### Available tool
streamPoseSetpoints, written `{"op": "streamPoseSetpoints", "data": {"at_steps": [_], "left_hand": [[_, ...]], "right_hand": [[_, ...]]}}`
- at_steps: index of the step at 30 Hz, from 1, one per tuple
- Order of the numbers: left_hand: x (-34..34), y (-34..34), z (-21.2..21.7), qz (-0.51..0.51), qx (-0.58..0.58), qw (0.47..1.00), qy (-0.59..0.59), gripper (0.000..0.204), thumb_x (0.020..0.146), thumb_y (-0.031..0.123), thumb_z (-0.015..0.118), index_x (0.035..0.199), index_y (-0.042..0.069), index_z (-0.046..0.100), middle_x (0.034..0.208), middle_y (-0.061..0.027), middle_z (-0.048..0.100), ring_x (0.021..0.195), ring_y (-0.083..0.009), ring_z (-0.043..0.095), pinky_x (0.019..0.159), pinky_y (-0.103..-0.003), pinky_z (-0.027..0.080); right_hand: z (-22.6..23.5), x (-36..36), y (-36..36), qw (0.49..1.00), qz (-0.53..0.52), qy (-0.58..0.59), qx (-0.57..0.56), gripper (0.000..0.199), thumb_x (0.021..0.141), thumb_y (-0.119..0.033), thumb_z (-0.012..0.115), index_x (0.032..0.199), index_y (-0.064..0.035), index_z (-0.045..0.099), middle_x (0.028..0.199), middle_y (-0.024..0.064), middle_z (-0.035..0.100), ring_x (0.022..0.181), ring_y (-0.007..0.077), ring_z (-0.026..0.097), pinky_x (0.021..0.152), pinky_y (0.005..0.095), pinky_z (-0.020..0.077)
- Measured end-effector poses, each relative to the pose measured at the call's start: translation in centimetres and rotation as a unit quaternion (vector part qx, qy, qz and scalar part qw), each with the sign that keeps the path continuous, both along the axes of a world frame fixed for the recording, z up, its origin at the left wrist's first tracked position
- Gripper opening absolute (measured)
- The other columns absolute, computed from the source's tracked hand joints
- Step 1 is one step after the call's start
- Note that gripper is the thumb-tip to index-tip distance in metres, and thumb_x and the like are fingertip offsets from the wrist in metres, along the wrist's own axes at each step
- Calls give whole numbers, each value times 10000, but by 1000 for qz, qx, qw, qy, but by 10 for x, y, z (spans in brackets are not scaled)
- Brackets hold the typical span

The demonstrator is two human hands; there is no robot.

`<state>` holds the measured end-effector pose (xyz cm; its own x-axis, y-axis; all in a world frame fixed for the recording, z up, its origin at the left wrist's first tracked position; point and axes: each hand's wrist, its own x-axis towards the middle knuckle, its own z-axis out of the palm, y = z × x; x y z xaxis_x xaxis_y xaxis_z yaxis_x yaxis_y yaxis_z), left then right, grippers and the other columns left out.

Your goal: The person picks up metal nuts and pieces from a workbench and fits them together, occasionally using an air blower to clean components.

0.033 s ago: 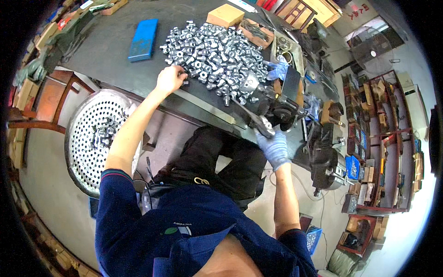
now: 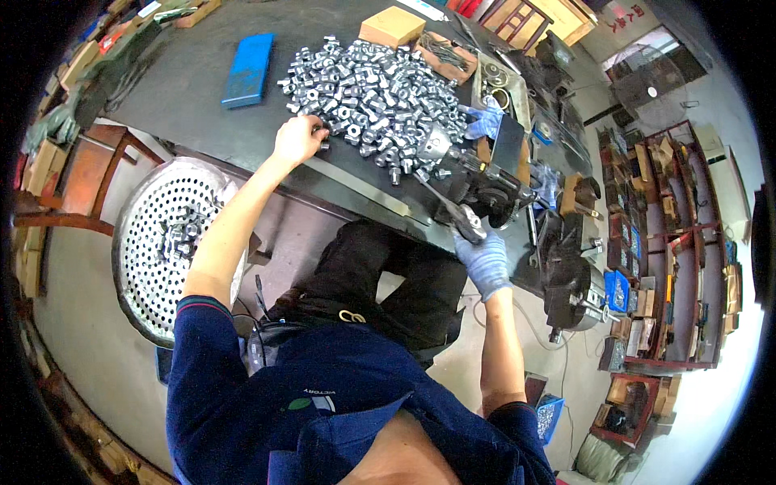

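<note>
A big heap of small silvery metal fittings (image 2: 364, 97), many with hex sides and bores, lies on the dark workbench (image 2: 174, 97). At its near left edge, my bare left hand (image 2: 299, 140) is closed, thumb and fingers pinched on a small metal fitting (image 2: 324, 146) that shows only partly. My right hand (image 2: 485, 263), in a blue-grey knit glove, grips a hand tool (image 2: 466, 220) with a rounded grey metal body. Its long slim shaft points up and left toward the heap's near right edge. The exact kind of tool is unclear.
A perforated metal basin (image 2: 149, 275) with several fittings stands at left beside a wooden chair (image 2: 89, 178). On the bench are a blue box (image 2: 248, 70), a yellowish block (image 2: 392, 27), an open carton (image 2: 446, 56) and a dark machine with a chuck (image 2: 436, 144). Shelves (image 2: 671, 242) line the right.
My right hand and the tool have shifted slightly to the right. The left hand stays at the heap's edge, still pinched.
</note>
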<state>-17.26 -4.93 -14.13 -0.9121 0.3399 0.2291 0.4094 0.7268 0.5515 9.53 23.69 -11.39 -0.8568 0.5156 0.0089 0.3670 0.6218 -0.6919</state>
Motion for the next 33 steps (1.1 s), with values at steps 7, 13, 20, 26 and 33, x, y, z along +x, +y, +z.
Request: {"op": "streamPoseSetpoints", "data": {"at_steps": [7,13,20,26,33], "left_hand": [[7,10,2,-29,6,1000,-4,251,727,273,665,856,58,673,737,-158,640,747,-310,631,695,-389,491],[4,5,2,-32,95,991,-93,257,748,240,664,860,10,657,676,-151,633,592,-247,627,600,-341,489],[-7,0,-3,-48,143,976,-160,240,778,197,658,879,-20,642,606,-87,618,460,-136,571,447,-277,446],[-8,-1,-5,-68,139,974,-168,229,782,188,650,878,-20,642,614,-95,621,456,-138,570,452,-281,446],[-20,-21,-1,-56,197,968,-146,232,807,156,629,939,-35,622,595,-84,595,447,-114,542,442,-276,428]], "right_hand": [[-8,29,-7,999,9,30,-37,395,716,-383,688,761,8,652,714,187,645,713,326,641,639,393,504],[7,28,-36,978,83,-45,-184,336,829,-328,563,1008,-49,619,928,105,661,891,226,628,765,317,495],[8,8,-49,996,91,0,-24,340,799,-387,586,975,-104,648,878,116,659,828,275,630,719,361,511],[15,2,-42,983,67,-159,62,351,754,-313,654,974,-42,629,928,123,651,874,226,629,730,327,501],[11,6,-61,988,110,-88,58,428,751,-465,608,788,-42,664,723,199,625,713,335,622,626,403,501]]}}
